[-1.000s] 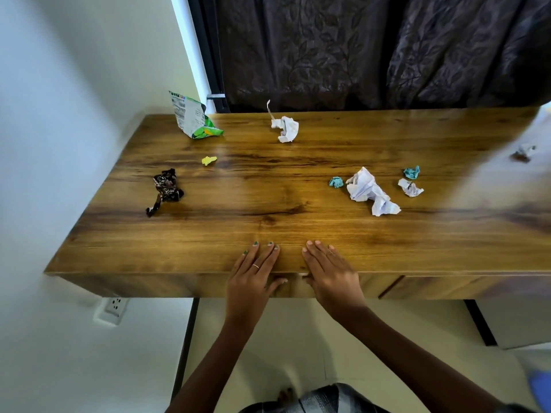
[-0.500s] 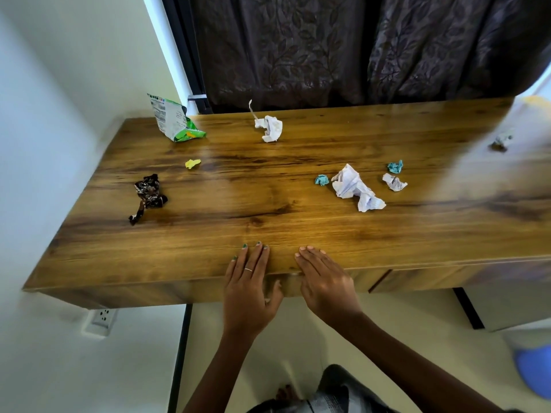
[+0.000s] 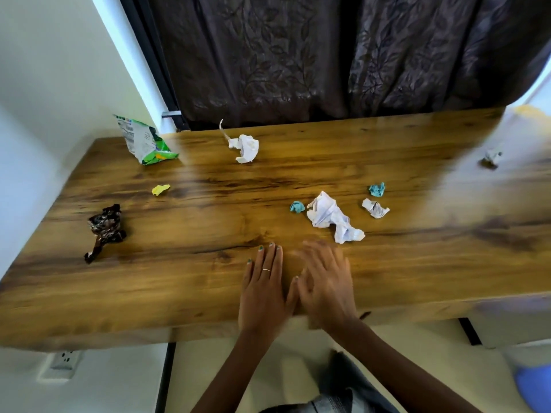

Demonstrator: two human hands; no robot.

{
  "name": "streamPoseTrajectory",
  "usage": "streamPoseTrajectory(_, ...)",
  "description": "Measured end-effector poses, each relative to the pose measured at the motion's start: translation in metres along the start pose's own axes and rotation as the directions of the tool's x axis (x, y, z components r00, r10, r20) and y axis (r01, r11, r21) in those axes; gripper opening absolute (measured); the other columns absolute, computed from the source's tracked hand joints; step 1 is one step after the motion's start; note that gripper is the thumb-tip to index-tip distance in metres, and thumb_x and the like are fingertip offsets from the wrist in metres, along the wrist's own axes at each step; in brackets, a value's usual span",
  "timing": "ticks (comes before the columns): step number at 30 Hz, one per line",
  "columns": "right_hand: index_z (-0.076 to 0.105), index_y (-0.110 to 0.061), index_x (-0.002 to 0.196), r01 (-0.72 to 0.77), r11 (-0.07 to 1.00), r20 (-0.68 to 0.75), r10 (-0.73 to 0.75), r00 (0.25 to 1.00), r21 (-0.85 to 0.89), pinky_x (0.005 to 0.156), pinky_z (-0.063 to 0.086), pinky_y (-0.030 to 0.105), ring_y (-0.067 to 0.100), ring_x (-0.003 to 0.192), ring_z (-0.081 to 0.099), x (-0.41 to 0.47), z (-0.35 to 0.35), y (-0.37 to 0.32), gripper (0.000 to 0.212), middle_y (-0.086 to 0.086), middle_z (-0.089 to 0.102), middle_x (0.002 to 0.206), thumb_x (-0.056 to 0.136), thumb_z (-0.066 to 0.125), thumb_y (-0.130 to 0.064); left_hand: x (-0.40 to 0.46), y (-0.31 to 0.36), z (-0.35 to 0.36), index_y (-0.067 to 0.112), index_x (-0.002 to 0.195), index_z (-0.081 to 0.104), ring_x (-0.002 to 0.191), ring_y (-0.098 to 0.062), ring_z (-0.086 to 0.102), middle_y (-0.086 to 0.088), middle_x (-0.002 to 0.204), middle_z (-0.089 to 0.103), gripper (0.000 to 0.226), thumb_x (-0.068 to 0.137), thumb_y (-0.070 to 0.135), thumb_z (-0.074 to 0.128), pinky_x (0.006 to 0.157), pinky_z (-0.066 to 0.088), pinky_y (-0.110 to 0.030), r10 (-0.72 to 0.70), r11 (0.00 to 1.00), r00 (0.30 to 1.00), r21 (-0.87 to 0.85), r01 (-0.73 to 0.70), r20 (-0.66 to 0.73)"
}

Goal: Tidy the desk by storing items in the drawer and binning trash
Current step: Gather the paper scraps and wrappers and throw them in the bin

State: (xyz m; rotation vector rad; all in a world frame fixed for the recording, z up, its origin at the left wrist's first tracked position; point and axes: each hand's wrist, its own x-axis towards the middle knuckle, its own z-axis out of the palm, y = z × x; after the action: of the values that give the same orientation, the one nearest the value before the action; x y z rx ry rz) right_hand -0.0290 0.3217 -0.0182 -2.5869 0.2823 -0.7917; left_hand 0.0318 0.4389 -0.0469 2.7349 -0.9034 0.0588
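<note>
Judging nothing binned yet, I see my left hand (image 3: 262, 289) and blurred right hand (image 3: 325, 281) flat, fingers straight, empty on the desk (image 3: 208, 293), with crumpled white paper (image 3: 331, 217), the chip bag (image 3: 144, 141) and a dark wrapper (image 3: 104, 229) all waiting.

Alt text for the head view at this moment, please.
Two open hands, the left hand and the motion-blurred right hand, lie flat on a wooden desk strewn with crumpled paper, a green snack bag and a dark wrapper; dark curtains hang behind.
</note>
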Motion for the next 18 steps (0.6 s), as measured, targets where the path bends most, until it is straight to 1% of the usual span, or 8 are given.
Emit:
streamPoseTrajectory(3,0.045,-0.021,0.127,-0.090,0.991,-0.003,0.090,0.996,-0.104,0.094,0.040,0.048,0.026,0.129,0.033,0.037,-0.010,0.023,0.066,0.009,0.044,0.138,0.066,0.065,-0.006,0.020,0.021,0.003,0.017,0.150,0.021,0.146,-0.016,0.013,0.001,0.157,0.020,0.084,0.088,0.067,-0.005,0.118,0.006,-0.032,-0.052,0.992,0.999,-0.115,0.052,0.000)
streamPoseTrajectory(5,0.037,-0.022,0.136,-0.107,0.985,0.095,0.120,0.988,-0.136,0.100,0.037,0.052,0.031,0.134,0.028,0.059,-0.013,0.043,0.074,0.010,0.031,0.147,0.069,0.062,-0.003,0.036,0.037,0.005,0.021,0.150,0.020,0.146,-0.010,0.007,0.006,0.157,0.018,0.080,0.086,0.067,0.003,0.118,-0.001,-0.027,-0.138,0.963,0.990,-0.237,0.130,-0.017)
streamPoseTrajectory(8,0.031,-0.028,0.142,-0.107,0.991,0.315,0.128,0.940,-0.085,0.102,0.041,0.040,0.026,0.136,0.029,0.079,-0.013,0.070,0.063,0.002,0.017,0.155,0.087,0.051,-0.005,0.054,0.062,0.006,0.025,0.143,0.035,0.142,-0.011,0.024,0.007,0.150,0.036,0.069,0.086,0.060,0.018,0.120,0.014,-0.036,-0.328,0.853,0.941,-0.454,0.255,-0.087)
streamPoseTrajectory(9,0.030,-0.029,0.142,-0.112,0.992,0.357,0.125,0.926,-0.056,0.100,0.043,0.035,0.022,0.135,0.031,0.082,-0.014,0.078,0.060,-0.002,0.018,0.155,0.090,0.049,-0.006,0.059,0.070,0.006,0.027,0.140,0.039,0.137,-0.011,0.033,0.007,0.146,0.043,0.064,0.085,0.059,0.024,0.117,0.023,-0.041,-0.407,0.782,0.908,-0.554,0.287,-0.104)
streamPoseTrajectory(11,0.038,-0.029,0.138,-0.111,0.993,0.345,0.096,0.934,0.025,0.094,0.048,0.032,0.017,0.130,0.039,0.087,-0.018,0.092,0.058,-0.006,0.031,0.149,0.088,0.049,-0.001,0.071,0.085,0.005,0.034,0.133,0.042,0.128,-0.008,0.043,0.010,0.137,0.049,0.055,0.083,0.056,0.036,0.109,0.035,-0.043,-0.502,0.619,0.858,-0.736,0.273,-0.105)
streamPoseTrajectory(14,0.057,-0.022,0.123,-0.096,0.963,0.242,0.034,0.970,0.250,0.086,0.052,0.031,0.014,0.117,0.053,0.100,-0.032,0.105,0.053,-0.004,0.052,0.133,0.080,0.046,0.008,0.095,0.109,-0.008,0.030,0.128,0.048,0.119,-0.005,0.052,0.011,0.129,0.054,0.044,0.086,0.043,0.053,0.098,0.047,-0.032,-0.492,0.403,0.862,-0.910,0.101,-0.123)
streamPoseTrajectory(16,0.062,-0.018,0.115,-0.052,0.915,0.193,-0.028,0.981,0.400,0.090,0.049,0.026,0.009,0.114,0.053,0.109,-0.042,0.112,0.052,-0.003,0.060,0.123,0.074,0.045,0.010,0.117,0.125,-0.023,0.029,0.127,0.048,0.108,0.000,0.059,0.011,0.124,0.056,0.037,0.091,0.029,0.057,0.082,0.051,-0.018,-0.471,0.223,0.880,-0.973,0.060,-0.053)
streamPoseTrajectory(18,0.064,-0.015,0.112,-0.035,0.866,0.158,-0.051,0.986,0.499,0.093,0.045,0.021,0.007,0.113,0.053,0.118,-0.052,0.112,0.049,-0.002,0.063,0.118,0.074,0.044,0.010,0.140,0.136,-0.039,0.031,0.129,0.050,0.105,0.000,0.061,0.009,0.123,0.059,0.032,0.097,0.033,0.047,0.078,0.049,-0.018,-0.420,0.043,0.894,-0.981,0.190,0.155)
